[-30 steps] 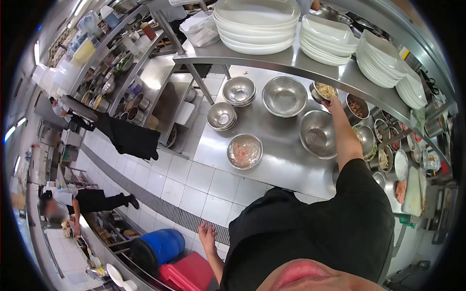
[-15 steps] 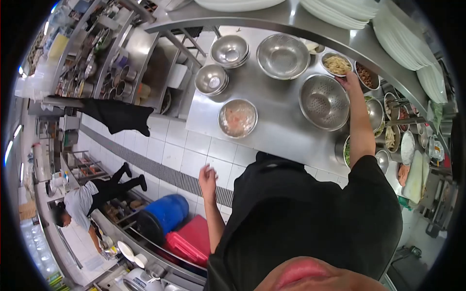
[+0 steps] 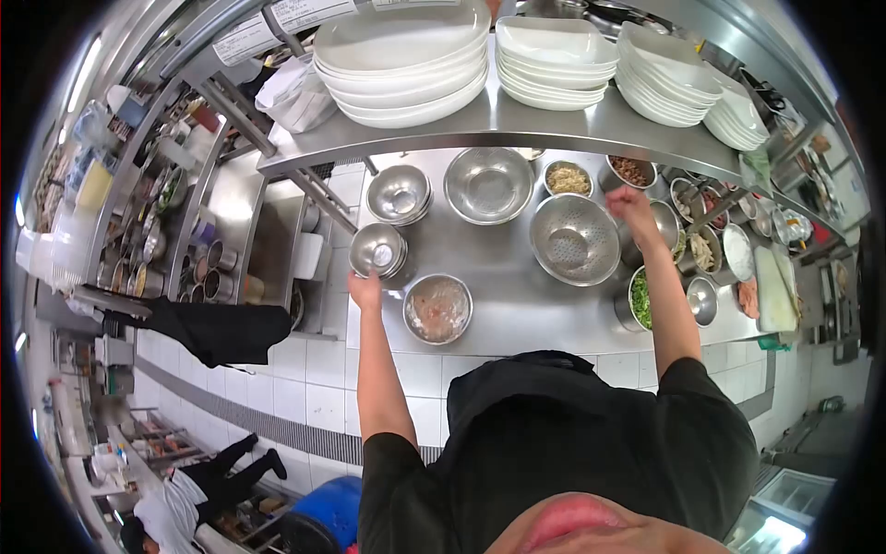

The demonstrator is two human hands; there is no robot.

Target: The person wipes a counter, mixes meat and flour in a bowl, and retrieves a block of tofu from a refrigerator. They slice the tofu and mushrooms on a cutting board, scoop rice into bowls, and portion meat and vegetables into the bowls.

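My left hand [image 3: 365, 293] grips the near rim of the small metal bowls [image 3: 377, 249], stacked at the table's left side. My right hand [image 3: 629, 209] is closed over the colander's [image 3: 574, 242] right edge; what its fingers hold, if anything, is hidden. Just beyond it stand a bowl of pale yellow shreds [image 3: 568, 179] and a container of brown chopped pieces [image 3: 631, 171]. A metal bowl with a pinkish, white-dusted mixture [image 3: 437, 310] sits near the table's front edge. Behind are a larger stack of bowls [image 3: 398, 195] and a wide metal bowl [image 3: 489, 186].
Stacked white plates [image 3: 401, 69] fill the shelf above the table. Containers of ingredients, including chopped greens [image 3: 640, 297], crowd the right side, with a cutting board [image 3: 773, 288] beyond. A blue barrel [image 3: 334, 508] and another person [image 3: 175, 508] are at lower left.
My left hand has gone from mid-air over the floor to the small bowls' rim. My right hand has left the bowl of yellow shreds. The view has shifted, showing more of the plate shelf.
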